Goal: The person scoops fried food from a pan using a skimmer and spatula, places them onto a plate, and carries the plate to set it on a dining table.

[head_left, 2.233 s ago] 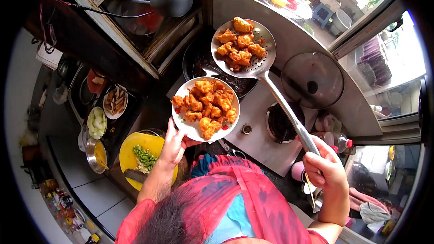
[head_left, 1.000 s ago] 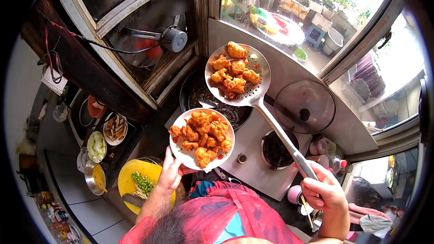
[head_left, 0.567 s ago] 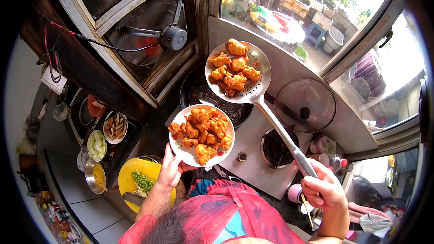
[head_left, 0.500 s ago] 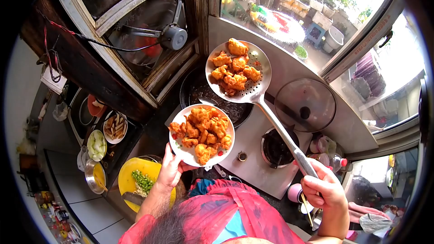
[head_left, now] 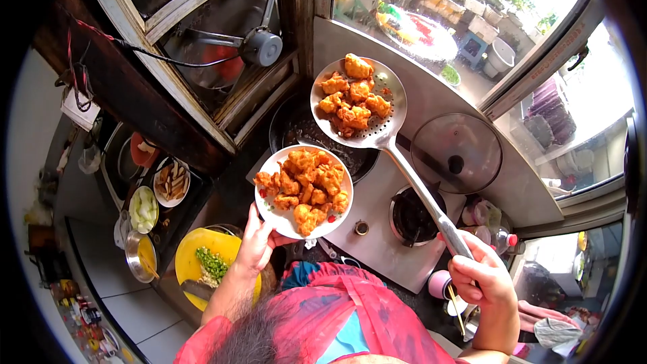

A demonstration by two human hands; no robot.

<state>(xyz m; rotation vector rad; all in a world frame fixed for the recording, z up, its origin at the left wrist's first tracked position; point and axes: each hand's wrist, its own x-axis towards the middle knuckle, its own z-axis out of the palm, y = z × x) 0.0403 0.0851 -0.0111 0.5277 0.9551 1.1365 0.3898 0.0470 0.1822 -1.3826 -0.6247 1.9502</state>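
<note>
My left hand (head_left: 259, 241) grips the lower edge of a white plate (head_left: 269, 213) heaped with golden fried pieces (head_left: 311, 182), perhaps chicken. In my right hand (head_left: 482, 269) is the handle of a long metal skimmer (head_left: 394, 118), its perforated head raised up and to the right of the plate. Several more fried pieces (head_left: 354, 104) lie on the skimmer head. Beneath both, a dark wok (head_left: 280, 125) with dark, glistening contents sits partly hidden by plate and skimmer.
A glass lid (head_left: 457, 152) leans against the wall beside a second burner (head_left: 414, 219). On the left, a yellow cutting board (head_left: 185, 266) carries chopped greens and a knife; bowls of sliced food (head_left: 143, 212) and yellow liquid (head_left: 140, 256) stand beyond it. A window (head_left: 451, 47) rises behind.
The plate has shifted slightly up and right. The skimmer head has moved a little up and right too, with the same pieces on it. Both hands keep their hold.
</note>
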